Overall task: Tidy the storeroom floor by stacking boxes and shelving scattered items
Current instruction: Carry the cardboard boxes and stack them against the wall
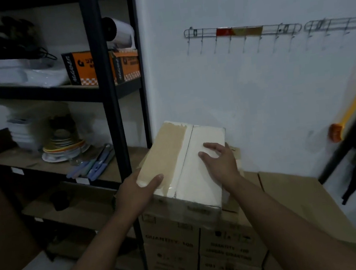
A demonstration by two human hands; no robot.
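White box [201, 132] gripped by left hand [135, 193], touched by spread fingers [210, 146] of right hand [222, 163]; carton [173, 257] below marked "QUANTITY 100", other print blurred.

The location is a storeroom for kitchenware and packed stock. A black metal shelving unit [101, 77] stands against a white wall [234, 95] and carries stacked plates [63, 145], white plastic containers [21, 132], knives with coloured handles [96, 164], orange printed boxes [89, 67] and a white roll [119, 31]. Printed brown cardboard cartons [174, 246] are stacked beside the unit, a white box [198, 183] lies on top of them, two wire hook rails [243, 32] are fixed to the wall, and a yellow-handled tool [355, 101] rests at the right.
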